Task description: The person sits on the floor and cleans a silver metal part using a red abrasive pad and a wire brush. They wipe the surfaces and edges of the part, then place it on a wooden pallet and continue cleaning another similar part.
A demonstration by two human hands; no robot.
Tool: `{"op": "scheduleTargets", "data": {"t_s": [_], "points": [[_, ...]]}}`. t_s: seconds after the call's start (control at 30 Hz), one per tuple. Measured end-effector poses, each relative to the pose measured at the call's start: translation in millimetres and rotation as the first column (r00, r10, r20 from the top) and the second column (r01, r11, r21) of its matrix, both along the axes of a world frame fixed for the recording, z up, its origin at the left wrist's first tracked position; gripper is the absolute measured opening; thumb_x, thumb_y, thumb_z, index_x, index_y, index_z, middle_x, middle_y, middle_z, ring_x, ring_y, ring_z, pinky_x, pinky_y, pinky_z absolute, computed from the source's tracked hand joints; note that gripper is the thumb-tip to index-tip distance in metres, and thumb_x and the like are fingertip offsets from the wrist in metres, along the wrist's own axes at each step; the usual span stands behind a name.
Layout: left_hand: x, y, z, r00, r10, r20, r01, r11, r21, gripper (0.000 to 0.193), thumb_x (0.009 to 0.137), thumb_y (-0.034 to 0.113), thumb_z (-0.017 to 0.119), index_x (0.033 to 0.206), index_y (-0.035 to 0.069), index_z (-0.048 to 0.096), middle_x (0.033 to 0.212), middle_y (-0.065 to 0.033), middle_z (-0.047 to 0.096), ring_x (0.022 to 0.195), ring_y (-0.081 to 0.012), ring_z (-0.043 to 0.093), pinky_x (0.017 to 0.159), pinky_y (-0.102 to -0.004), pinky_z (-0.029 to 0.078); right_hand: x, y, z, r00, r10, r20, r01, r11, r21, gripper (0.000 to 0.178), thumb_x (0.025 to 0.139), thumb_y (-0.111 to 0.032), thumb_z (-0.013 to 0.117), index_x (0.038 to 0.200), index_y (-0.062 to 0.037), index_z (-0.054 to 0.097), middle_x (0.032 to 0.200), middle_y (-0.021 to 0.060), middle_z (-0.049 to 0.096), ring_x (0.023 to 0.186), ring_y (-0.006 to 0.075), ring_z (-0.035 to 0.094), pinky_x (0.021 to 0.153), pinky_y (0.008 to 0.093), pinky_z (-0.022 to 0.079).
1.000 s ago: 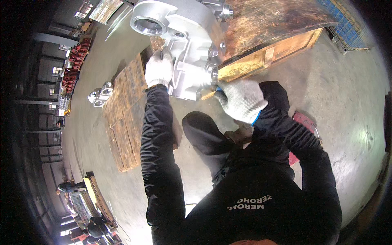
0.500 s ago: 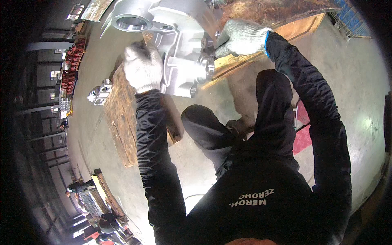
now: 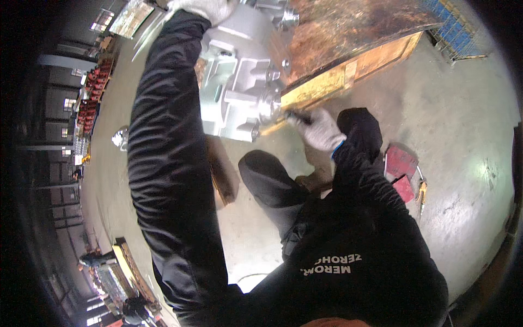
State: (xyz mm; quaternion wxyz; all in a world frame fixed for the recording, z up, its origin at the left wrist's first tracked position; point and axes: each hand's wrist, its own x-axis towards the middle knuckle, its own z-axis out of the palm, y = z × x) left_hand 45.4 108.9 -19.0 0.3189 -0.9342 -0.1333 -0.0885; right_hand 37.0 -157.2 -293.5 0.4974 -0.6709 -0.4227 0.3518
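Observation:
A large silver metal casting, with bosses and ribs, stands in front of me at the edge of a wooden bench. My left hand, in a white knit glove, is at its far upper part; the picture's edge cuts off the fingers. My right hand, gloved too, is closed just right of the casting's round boss. Something dark shows at its fingers, pointing toward the boss; whether it is a small tool or the glove's dark fingertips I cannot make out.
A rust-brown work surface with a wooden side lies beyond the casting. At right are a blue wire crate, a red object and a yellow-handled tool on the floor. Another silver part stands at left.
My left hand has moved from the casting's left side up to its far part. My right hand has drawn back toward me, down to beside the round boss.

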Motion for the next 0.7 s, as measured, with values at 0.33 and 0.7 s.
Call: {"op": "scheduleTargets", "data": {"t_s": [0.33,0.7], "points": [[-19.5,11.0,15.5,0.990,-0.124,0.066,0.122,0.992,0.034,0.049,0.098,0.042,0.049,0.083,0.003,0.076,0.083,-0.0194,0.073,0.083,-0.0372,0.072,0.085,-0.0477,0.055,22.3,-20.2,17.2,0.860,-0.370,0.351,0.271,0.915,0.300,0.032,0.101,-0.034,0.061,0.125,-0.0151,0.070,0.106,0.0198,0.074,0.097,0.0386,0.072,0.080,0.0463,0.059],[-36.0,-26.6,25.3,0.905,-0.422,0.048,0.420,0.907,0.037,0.026,0.099,0.029,0.059,0.099,0.007,0.073,0.096,-0.0117,0.072,0.094,-0.0335,0.068,0.089,-0.0436,0.053,77.4,13.6,7.0,0.484,-0.282,0.829,0.122,0.959,0.255,0.030,0.093,-0.040,0.068,0.117,-0.0229,0.071,0.095,0.0117,0.066,0.080,0.0353,0.067,0.074,0.0468,0.054]]}}
